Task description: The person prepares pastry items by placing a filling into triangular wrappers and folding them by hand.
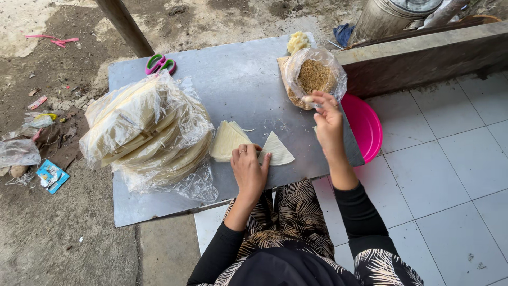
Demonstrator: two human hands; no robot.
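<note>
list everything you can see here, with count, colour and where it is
metal table: one, grey, centre
wrapper stack in clear plastic: one, pale cream, table's left part
cut wrapper pieces: a few, cream, table's near edge
bag of filling: one, clear with brown crumbs, table's far right
pale lump: one, yellowish, behind the bag
scissors: one pair, pink and green, table's far edge
basin: one, pink, floor right of table
metal drum: one, grey, top right
litter: several scraps, mixed, dirt at left
left hand: one, pressing a triangular wrapper
right hand: one, at the bag's mouth
</note>
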